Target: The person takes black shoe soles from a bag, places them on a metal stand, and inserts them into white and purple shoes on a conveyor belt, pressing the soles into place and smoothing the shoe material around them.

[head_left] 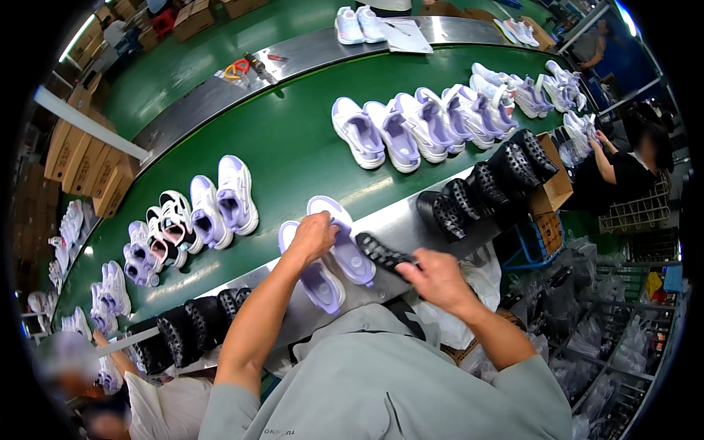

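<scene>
A pair of white-and-lilac sneakers lies directly before me at the near edge of the green conveyor belt, heels toward me. My left hand (314,236) is closed at the tongue of the right sneaker (350,257), its forearm crossing over the left sneaker (320,284). Just right of the pair, my right hand (438,280) grips one end of a black, hole-studded shoe last (381,252). The last's free end points toward the sneaker's opening and sits outside it. Part of my left fingers is hidden behind the hand.
More black lasts (480,189) line the metal ledge to the right, others (194,323) to the left. Sneakers (422,128) stand in rows along the green belt (293,132). Orange-handled scissors (236,70) lie on the far rail. Co-workers sit at both sides.
</scene>
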### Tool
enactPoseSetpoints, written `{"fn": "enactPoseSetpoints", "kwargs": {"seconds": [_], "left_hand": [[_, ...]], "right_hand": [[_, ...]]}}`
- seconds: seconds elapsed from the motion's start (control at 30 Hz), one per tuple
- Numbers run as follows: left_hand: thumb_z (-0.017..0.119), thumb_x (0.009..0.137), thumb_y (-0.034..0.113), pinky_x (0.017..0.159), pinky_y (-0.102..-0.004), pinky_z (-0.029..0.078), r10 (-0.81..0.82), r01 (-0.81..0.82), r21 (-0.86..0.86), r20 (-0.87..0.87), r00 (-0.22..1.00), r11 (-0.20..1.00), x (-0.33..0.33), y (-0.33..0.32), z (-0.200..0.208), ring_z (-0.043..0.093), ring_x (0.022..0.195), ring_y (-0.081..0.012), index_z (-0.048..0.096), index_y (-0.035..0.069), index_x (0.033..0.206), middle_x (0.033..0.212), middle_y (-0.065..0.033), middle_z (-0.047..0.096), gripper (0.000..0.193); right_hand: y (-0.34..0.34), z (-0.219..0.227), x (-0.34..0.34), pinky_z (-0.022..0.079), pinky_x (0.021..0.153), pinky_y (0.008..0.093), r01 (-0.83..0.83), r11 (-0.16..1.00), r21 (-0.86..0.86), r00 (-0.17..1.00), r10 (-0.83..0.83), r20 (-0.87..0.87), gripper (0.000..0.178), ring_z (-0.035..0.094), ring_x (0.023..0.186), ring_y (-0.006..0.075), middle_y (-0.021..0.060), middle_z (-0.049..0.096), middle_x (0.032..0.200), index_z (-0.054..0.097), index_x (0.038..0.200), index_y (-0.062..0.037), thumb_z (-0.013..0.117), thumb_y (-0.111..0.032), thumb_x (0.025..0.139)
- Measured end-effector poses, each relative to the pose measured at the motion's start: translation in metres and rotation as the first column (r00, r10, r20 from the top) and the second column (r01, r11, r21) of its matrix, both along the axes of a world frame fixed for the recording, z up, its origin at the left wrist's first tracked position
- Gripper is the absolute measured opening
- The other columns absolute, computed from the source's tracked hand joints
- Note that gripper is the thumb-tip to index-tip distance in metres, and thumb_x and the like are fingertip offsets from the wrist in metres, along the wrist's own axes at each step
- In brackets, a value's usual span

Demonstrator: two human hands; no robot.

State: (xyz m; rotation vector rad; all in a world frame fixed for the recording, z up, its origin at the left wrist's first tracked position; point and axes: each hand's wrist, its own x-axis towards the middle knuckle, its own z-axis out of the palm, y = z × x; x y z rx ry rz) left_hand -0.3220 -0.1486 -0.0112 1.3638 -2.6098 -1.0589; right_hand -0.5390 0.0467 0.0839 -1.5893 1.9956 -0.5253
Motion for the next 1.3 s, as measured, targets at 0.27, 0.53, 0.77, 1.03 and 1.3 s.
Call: {"fn": "enactPoseSetpoints", "kwargs": {"seconds": [0.27, 0.53, 0.77, 1.03, 1.3], "left_hand": [[0.067, 0.089, 0.019, 0.081, -0.0498, 0.050, -0.241, 0.245, 0.022, -0.112, 0.964, 0.969, -0.020, 0.003, -0.011, 0.065, 0.090, -0.0460, 0.064, -0.005, 0.093, 0.091, -0.0288, 0.066, 0.024], [0.066, 0.089, 0.016, 0.076, -0.0510, 0.049, -0.263, 0.272, 0.008, -0.230, 0.937, 0.962, -0.025, 0.004, -0.005, 0.063, 0.086, -0.0470, 0.062, -0.005, 0.088, 0.086, -0.0295, 0.064, 0.022], [0.072, 0.085, 0.014, 0.083, -0.0498, 0.049, -0.186, 0.182, -0.047, -0.371, 0.910, 0.982, -0.031, 0.016, -0.019, 0.062, 0.093, -0.0466, 0.064, -0.003, 0.112, 0.095, -0.0281, 0.065, 0.034], [0.073, 0.074, 0.005, 0.076, -0.0560, 0.054, 0.351, -0.324, 0.186, -0.135, 0.927, 0.927, -0.062, 0.084, -0.005, 0.068, 0.082, -0.0493, 0.025, 0.006, 0.154, 0.080, -0.0291, 0.069, 0.093], [0.075, 0.079, 0.010, 0.078, -0.0489, 0.054, 0.146, -0.259, -0.240, -0.407, 0.902, 0.936, -0.030, 0.105, 0.034, 0.064, 0.090, -0.0427, 0.037, 0.004, 0.148, 0.098, -0.0256, 0.062, 0.079]], "right_hand": [[-0.029, -0.058, 0.058, 0.053, 0.061, 0.0509, 0.026, 0.999, -0.046, 0.966, -0.037, -0.256, 0.031, 0.068, 0.070, 0.0421, 0.0232, 0.067, 0.075, 0.062, 0.081, -0.0012, 0.064, -0.030, 0.095], [-0.027, -0.045, 0.042, 0.056, 0.063, 0.0511, 0.084, 0.990, 0.117, 0.959, -0.048, -0.281, 0.033, 0.070, 0.071, 0.0435, 0.0225, 0.070, 0.078, 0.066, 0.082, -0.0018, 0.066, -0.033, 0.094], [-0.028, -0.079, 0.056, 0.052, 0.082, 0.0498, 0.045, 0.998, -0.040, 0.999, -0.045, 0.023, 0.041, 0.065, 0.092, 0.0432, 0.0228, 0.065, 0.099, 0.059, 0.119, 0.0044, 0.071, -0.021, 0.089], [-0.039, -0.125, 0.017, 0.050, 0.080, 0.0544, 0.011, 1.000, -0.014, 1.000, -0.011, -0.002, 0.037, 0.064, 0.094, 0.0465, 0.0255, 0.063, 0.103, 0.057, 0.115, 0.0009, 0.072, -0.013, 0.084], [-0.059, -0.136, 0.020, 0.053, 0.076, 0.0537, 0.078, 0.996, 0.053, 0.983, -0.068, -0.169, 0.031, 0.067, 0.086, 0.0447, 0.0213, 0.065, 0.099, 0.058, 0.106, -0.0024, 0.073, -0.017, 0.083]]}}
